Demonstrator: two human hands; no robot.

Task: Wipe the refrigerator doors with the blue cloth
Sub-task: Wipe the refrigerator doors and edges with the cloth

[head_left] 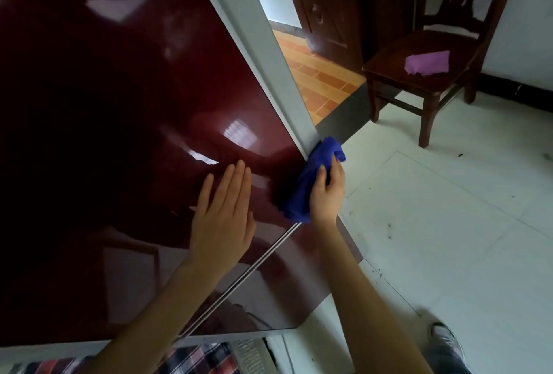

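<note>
The glossy dark red refrigerator door fills the left half of the head view, with a grey side panel along its right edge. A metal seam separates the upper door from the lower door. My left hand lies flat on the upper door, fingers together and extended, holding nothing. My right hand grips the bunched blue cloth and presses it against the door's right edge, just above the seam.
A dark wooden chair stands at the right with a folded purple cloth on its seat. A dark wooden door is behind it. White floor tiles spread to the right. My shoe shows at the bottom right.
</note>
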